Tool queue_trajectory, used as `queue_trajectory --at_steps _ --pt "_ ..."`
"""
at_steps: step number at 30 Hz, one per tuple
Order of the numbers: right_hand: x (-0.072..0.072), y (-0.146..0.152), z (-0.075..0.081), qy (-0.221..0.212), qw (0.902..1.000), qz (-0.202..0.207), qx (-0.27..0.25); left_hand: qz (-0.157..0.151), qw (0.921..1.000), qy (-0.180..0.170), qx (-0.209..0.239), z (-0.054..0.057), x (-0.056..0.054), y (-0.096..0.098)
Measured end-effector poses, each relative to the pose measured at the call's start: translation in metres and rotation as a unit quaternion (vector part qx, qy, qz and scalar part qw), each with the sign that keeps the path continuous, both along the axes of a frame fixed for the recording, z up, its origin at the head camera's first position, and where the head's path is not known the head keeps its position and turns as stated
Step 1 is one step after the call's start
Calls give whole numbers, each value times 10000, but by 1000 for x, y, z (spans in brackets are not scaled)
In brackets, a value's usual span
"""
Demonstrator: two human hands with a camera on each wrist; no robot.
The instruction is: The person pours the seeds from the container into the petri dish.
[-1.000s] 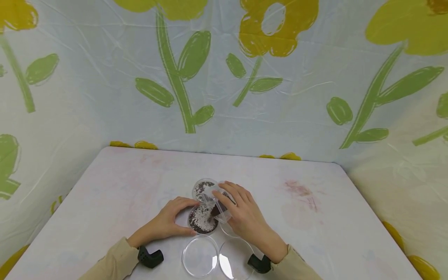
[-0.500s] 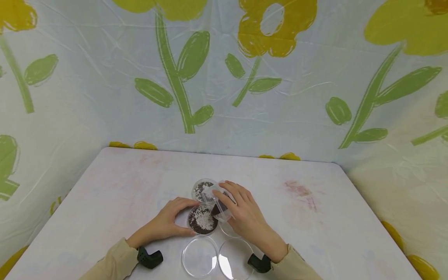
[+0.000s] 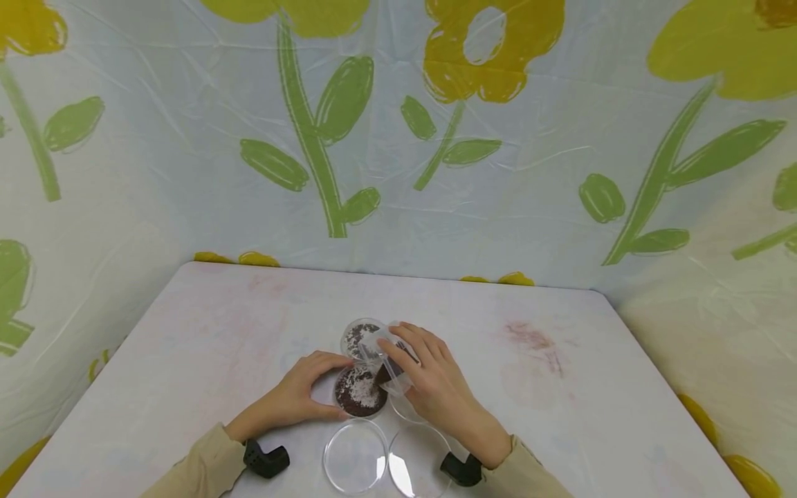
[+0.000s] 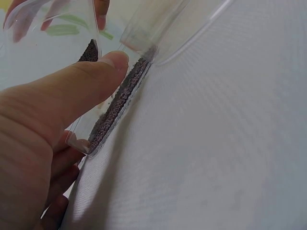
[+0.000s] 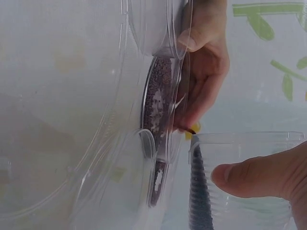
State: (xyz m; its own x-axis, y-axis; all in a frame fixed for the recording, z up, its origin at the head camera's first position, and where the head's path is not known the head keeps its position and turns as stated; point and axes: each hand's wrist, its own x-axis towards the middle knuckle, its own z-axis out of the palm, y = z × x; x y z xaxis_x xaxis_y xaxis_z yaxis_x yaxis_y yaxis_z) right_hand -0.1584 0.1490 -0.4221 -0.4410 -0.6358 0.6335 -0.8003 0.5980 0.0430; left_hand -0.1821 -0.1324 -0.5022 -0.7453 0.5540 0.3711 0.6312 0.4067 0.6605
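Note:
My left hand (image 3: 301, 393) holds a round clear dish (image 3: 361, 392) by its side, thumb toward the near rim and fingers toward the far rim. Dark brown granules and a white layer lie in it; the left wrist view shows the dark layer (image 4: 117, 108) through the clear wall. In my right hand (image 3: 443, 387) is a clear plastic cup (image 5: 254, 143), tipped with its mouth over the dish's right side. Dark granules (image 5: 199, 191) slope inside the cup toward its lip. My right thumb (image 5: 249, 177) presses the cup's wall; some of the fingers are hidden.
A second dish of dark and white material (image 3: 358, 337) stands just behind the held one. Two clear round pieces, a left one (image 3: 355, 456) and a right one (image 3: 418, 453), lie in front. Another clear round piece (image 3: 406, 411) sits partly under my right hand.
Dark granules cover more of the white layer in the held dish, mostly at its near and right parts. Both hands stay nearly in place, the cup still tipped.

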Motion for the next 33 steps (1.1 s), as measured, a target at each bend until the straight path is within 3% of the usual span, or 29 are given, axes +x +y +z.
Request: queue_trajectory --at_steps 8,18,21,28,31,33 --pt "-1 5 5 -352 9992 -5 -201 -33 10000 34 -29 0 0 1" --pt "-12 18 8 -1123 9877 133 -1083 -37 10000 -52 -20 0 0 0" --pt "-17 25 5 -1572 9765 149 -1468 -52 10000 -56 -1 0 0 0" --pt "-29 40 -3 -2465 9404 -90 -2343 -32 9999 -111 6 1 1 0" --pt "-35 47 -8 -2872 9192 -165 -2690 -13 10000 -96 -17 0 1 0" --pt "-39 52 -12 -3184 8993 -121 -2994 -7 10000 -74 -23 0 1 0"
